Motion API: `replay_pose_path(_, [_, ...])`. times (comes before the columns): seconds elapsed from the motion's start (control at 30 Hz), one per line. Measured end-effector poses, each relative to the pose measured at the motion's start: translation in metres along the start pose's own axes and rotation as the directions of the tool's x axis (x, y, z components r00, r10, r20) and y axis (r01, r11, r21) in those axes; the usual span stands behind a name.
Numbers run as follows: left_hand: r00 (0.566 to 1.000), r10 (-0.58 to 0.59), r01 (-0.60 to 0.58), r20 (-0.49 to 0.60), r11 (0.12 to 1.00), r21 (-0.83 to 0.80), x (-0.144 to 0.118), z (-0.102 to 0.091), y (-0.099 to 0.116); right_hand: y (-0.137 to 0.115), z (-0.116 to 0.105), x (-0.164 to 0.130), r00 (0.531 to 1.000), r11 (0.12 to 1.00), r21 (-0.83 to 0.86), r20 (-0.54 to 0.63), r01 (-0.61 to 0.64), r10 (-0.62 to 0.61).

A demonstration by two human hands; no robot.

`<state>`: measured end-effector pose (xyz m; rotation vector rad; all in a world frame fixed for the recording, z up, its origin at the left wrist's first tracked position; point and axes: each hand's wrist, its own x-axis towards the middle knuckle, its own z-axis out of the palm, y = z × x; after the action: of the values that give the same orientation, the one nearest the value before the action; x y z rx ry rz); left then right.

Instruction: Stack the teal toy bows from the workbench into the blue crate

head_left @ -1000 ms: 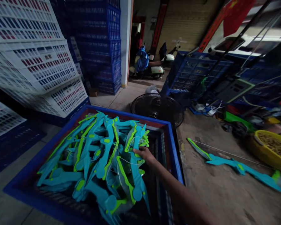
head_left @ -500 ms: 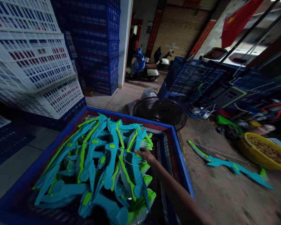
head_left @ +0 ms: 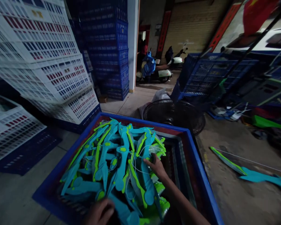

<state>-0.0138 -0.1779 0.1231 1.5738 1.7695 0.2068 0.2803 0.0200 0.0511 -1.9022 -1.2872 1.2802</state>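
Teal and lime-green toy bows [head_left: 123,150] with thin white strings lie heaped in a large blue crate [head_left: 204,176]. My right hand [head_left: 156,166] is over the right side of the heap, at the middle of one bow [head_left: 145,179]. Its thumb and forefinger stand apart, with the thumb against or just above the teal plastic. From the bottom edge my left hand [head_left: 100,213] reaches over the near side of the heap, blurred and partly cut off. Its visible fingers are parted, and nothing shows between them.
Another toy bow [head_left: 255,175] lies on the floor to the right. A black fan cage [head_left: 173,114] sits just beyond the crate. White crates [head_left: 65,75] are stacked at left, with blue crates [head_left: 117,56] behind. Scooters [head_left: 162,73] stand outside.
My left hand has come in from the bottom edge. The fingers of my right hand have spread apart at the bow. The view has swung left, shifting everything rightward.
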Motion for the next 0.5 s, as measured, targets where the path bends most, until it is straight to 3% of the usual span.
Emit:
replay_pose_path(0.1, [1.0,0.027,-0.025,-0.015,0.995,0.098,0.062,-0.002,0.031,0.007,0.006,-0.011,0.998,0.997,0.077,-0.056,0.005,0.0])
replay_pose_path(0.23, [0.997,-0.056,0.062,-0.046,0.986,0.157,0.127,0.018,0.063,0.012,0.007,-0.02,0.996,0.981,0.19,-0.074,-0.038,0.053])
replay_pose_path(0.37, [0.991,-0.128,0.133,-0.042,0.978,0.16,0.148,0.035,0.066,0.015,-0.002,-0.026,0.992,0.959,0.275,-0.089,-0.064,0.091])
replay_pose_path(0.5, [0.991,-0.133,0.131,0.002,0.976,0.176,0.146,0.028,0.052,0.022,-0.002,-0.025,0.989,0.935,0.34,-0.073,-0.097,0.13])
